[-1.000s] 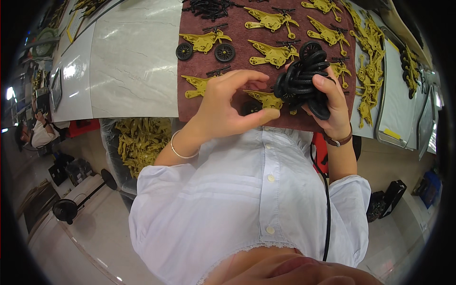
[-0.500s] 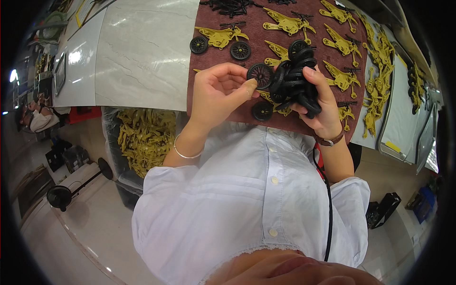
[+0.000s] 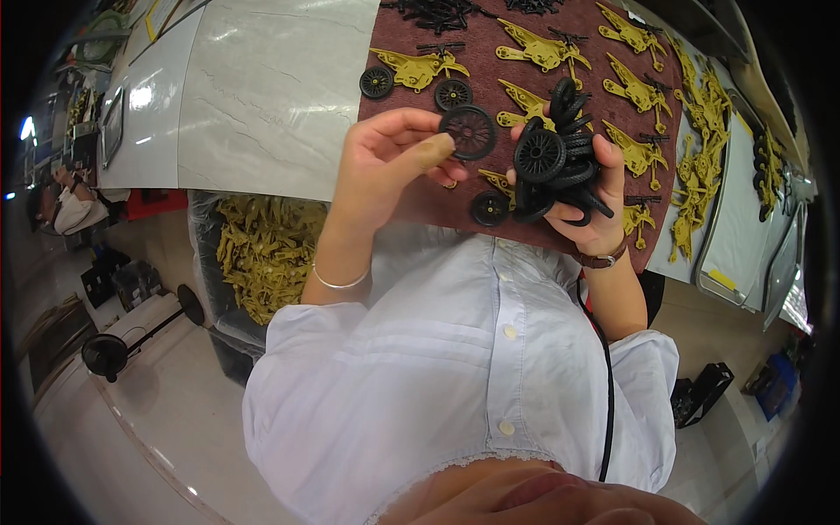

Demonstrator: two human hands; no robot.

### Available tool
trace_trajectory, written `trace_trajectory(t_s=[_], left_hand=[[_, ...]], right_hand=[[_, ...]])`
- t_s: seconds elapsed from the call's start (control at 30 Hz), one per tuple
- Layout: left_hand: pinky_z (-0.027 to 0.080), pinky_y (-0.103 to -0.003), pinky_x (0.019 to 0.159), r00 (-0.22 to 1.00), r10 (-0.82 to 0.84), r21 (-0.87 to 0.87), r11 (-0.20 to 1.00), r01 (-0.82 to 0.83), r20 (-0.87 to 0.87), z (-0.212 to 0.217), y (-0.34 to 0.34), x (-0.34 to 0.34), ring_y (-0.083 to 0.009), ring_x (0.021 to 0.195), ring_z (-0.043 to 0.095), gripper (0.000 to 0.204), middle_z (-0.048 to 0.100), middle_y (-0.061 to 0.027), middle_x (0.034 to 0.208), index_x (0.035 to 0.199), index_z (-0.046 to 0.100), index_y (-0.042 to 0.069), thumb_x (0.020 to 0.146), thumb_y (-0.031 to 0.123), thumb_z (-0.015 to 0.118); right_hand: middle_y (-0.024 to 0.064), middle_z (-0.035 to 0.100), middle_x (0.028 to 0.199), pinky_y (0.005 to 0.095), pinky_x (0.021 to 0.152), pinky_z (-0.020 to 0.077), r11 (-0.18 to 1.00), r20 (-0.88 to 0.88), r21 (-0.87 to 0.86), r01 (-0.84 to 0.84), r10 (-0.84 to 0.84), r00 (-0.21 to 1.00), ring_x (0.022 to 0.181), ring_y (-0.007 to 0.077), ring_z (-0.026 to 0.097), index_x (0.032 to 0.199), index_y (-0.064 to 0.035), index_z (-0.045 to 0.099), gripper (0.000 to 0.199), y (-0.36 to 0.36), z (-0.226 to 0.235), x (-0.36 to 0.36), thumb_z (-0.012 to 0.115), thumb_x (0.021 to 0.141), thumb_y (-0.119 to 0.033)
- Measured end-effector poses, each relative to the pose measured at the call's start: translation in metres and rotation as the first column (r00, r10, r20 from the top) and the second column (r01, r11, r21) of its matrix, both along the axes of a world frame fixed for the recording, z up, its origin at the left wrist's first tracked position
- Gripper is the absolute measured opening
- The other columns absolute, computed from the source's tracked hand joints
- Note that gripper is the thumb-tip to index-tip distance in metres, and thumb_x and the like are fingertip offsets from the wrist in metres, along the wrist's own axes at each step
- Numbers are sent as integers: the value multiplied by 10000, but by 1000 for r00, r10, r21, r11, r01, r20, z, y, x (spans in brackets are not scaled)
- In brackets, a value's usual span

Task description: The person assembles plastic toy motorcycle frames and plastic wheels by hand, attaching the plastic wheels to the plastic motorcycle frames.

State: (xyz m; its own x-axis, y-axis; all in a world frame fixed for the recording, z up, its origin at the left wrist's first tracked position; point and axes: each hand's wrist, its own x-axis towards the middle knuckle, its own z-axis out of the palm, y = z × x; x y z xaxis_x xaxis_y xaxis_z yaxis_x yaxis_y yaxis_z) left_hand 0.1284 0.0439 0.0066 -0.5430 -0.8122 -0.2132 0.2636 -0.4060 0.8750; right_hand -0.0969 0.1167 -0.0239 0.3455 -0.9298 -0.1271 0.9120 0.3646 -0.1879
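Between the thumb and fingers of my left hand (image 3: pixel 382 162) is a black spoked toy wheel (image 3: pixel 469 132), raised above the cloth. My right hand (image 3: pixel 602 212) is closed around a clump of black toy wheels (image 3: pixel 542 157), stacked and jumbled, with one spoked face turned toward my left hand. A yellow toy motorcycle body (image 3: pixel 409 70) with two black wheels lies beyond my left hand. Another wheel (image 3: pixel 489 208) rests beside a partly covered yellow body just below the clump. My right fingers are partly hidden behind the wheels.
More yellow motorcycle bodies (image 3: pixel 541 48) lie in columns on the maroon cloth (image 3: pixel 490 66). Black handlebar-like parts (image 3: pixel 433 13) are heaped at its far edge. Linked yellow parts (image 3: pixel 696 149) pile up at the right. A lined bin (image 3: pixel 267 254) of yellow pieces stands below the table's left part.
My left hand has lifted the single wheel away from the clump, slightly up and left. My right hand has turned the clump, so a spoked wheel face now shows.
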Motion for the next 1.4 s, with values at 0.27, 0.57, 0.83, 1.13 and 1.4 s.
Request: trace_trajectory(t_s=[0.27, 0.57, 0.83, 1.13, 1.4], left_hand=[[544, -248, 667, 829, 101, -146, 989, -23, 551, -15, -9, 86, -128, 748, 668, 239, 702, -111, 902, 1079, 662, -63, 863, 40, 679], [524, -218, 619, 740, 73, -81, 996, -25, 668, -21, -4, 90, -95, 726, 652, 265, 697, -78, 860, 1078, 680, -32, 848, 95, 710], [472, -193, 558, 488, 397, -455, 890, 0, 777, -3, 4, 65, -79, 647, 616, 278, 677, -67, 763, 1028, 699, -10, 770, 72, 759], [509, -249, 581, 903, 281, -876, 449, 175, 325, 16, 25, -19, -143, 704, 633, 295, 672, -89, 892, 994, 703, 24, 719, 79, 794], [508, -195, 639, 870, 38, -375, 911, 173, 492, 3, 24, 18, -100, 760, 624, 202, 612, -69, 907, 1041, 687, -61, 842, -43, 654]], right_hand=[[239, 502, 1287, 161, 347, 450, 997, -39, -22, 72, -73, 997, 1027, 400, 630, 1380, -24, 372, 578, 6, -12, -7, 497, 942, -380], [245, 408, 1370, 147, 344, 447, 1000, -97, -13, 7, -9, 995, 1087, 437, 574, 1423, -108, 350, 607, 8, -19, -13, 545, 923, -389], [233, 483, 1303, 164, 360, 462, 999, -158, 42, 21, -14, 987, 1023, 370, 620, 1386, -43, 364, 593, 6, -4, -4, 535, 921, -369], [128, 616, 1126, 214, 482, 489, 999, -443, -15, 48, -50, 895, 812, 146, 655, 1258, -33, 450, 466, 9, 18, 13, 577, 881, -274], [169, 590, 1172, 234, 447, 502, 996, -354, 0, 90, -85, 932, 918, 279, 680, 1284, -57, 403, 496, 12, 12, 1, 575, 881, -289]])
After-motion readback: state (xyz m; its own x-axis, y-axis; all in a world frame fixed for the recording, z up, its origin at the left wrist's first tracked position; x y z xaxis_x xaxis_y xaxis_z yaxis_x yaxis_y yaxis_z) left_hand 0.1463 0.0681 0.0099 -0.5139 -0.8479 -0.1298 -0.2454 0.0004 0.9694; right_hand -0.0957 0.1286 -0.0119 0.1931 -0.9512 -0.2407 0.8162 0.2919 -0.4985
